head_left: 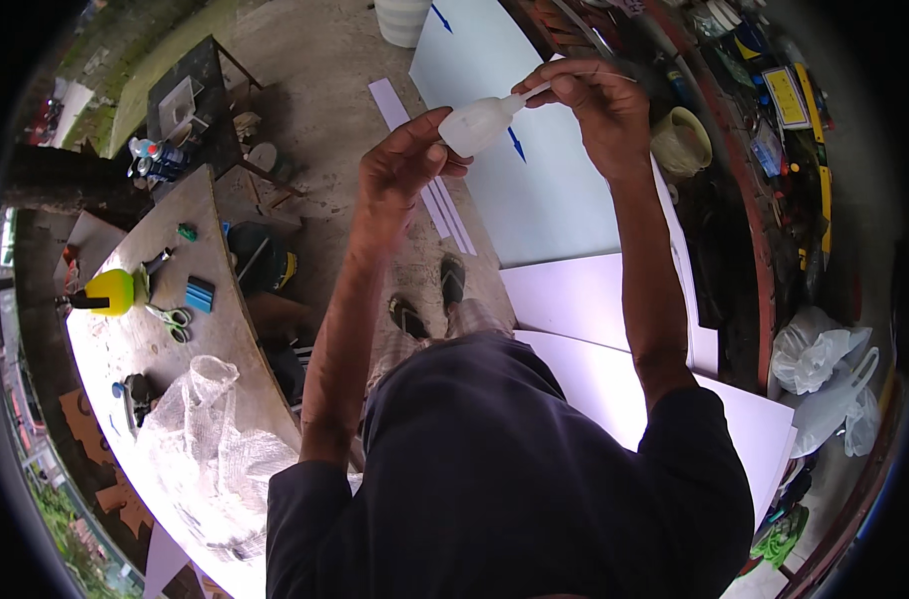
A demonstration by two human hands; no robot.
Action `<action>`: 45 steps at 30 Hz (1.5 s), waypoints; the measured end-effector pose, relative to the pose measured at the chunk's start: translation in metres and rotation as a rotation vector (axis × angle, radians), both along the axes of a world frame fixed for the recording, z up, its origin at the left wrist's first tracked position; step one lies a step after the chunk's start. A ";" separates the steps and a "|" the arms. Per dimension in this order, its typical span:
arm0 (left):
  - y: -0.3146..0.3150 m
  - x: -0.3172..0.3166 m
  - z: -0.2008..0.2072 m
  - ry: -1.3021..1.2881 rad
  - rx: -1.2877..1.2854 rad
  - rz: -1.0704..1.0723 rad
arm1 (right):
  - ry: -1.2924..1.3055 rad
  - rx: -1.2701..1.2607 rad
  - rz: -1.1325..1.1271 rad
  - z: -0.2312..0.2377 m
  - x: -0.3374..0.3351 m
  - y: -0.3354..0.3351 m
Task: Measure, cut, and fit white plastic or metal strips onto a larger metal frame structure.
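Note:
My left hand point(409, 160) is closed around a small white translucent squeeze bottle point(476, 127), held tilted up and to the right in front of me. Its narrow nozzle point(536, 91) points toward my right hand point(604, 110), whose thumb and fingers pinch at the tip. A thin wire-like strand point(614, 74) sticks out past those fingers; how it joins the nozzle is hard to make out. Below the hands, pale flat panels point(564, 200) with blue arrow marks lean at the right.
At left, a table point(240, 379) carries a yellow spray bottle point(115, 292), scissors point(172, 321), a blue squeegee-like block point(200, 294) and a crumpled mesh sack point(200, 439). White strips point(452, 215) lie on the floor. Cluttered shelves with a yellow level point(826, 200) and plastic bags point(829, 399) line the right.

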State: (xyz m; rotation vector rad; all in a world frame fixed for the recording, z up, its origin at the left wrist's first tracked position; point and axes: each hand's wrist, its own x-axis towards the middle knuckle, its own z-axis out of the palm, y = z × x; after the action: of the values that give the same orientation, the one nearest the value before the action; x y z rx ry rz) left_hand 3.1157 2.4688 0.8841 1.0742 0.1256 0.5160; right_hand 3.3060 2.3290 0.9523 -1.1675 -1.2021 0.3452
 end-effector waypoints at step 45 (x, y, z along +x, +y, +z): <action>-0.161 -0.299 -0.043 0.539 0.106 1.031 | -0.239 -0.059 0.639 -0.046 -0.228 0.064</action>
State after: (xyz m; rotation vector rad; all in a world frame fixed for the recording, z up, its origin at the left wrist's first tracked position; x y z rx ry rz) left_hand 2.8166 2.3076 0.8412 1.1835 1.1774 1.1431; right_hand 3.0783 2.3933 0.9062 -0.8629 -1.7788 0.7373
